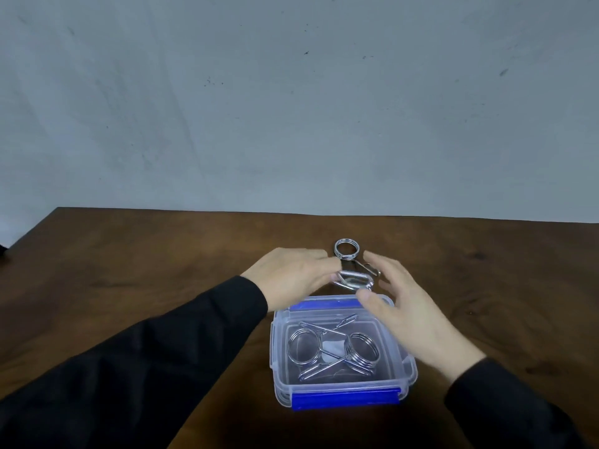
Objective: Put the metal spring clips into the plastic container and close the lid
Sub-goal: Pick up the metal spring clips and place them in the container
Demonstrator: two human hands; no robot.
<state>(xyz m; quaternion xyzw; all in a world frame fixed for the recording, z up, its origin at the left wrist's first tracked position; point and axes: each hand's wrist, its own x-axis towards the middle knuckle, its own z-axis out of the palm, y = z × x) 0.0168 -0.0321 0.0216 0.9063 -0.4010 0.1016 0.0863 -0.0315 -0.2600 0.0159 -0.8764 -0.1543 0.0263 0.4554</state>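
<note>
A clear plastic container [409,367] with blue latches stands near the table's front edge. Two metal spring clips [327,346] lie crossed inside it. I cannot tell whether a clear lid covers it. A third spring clip [347,250] is just behind the container, its coil farthest from me and its wire handles pointing toward me. My left hand [291,275] reaches in from the left, and its fingertips close on the left end of a handle. My right hand [408,306] hovers over the container's far right corner, fingers spread and holding nothing.
The dark brown wooden table [146,270] stretches wide on both sides and ends at a grey wall [291,108] behind. Black sleeves cover both forearms.
</note>
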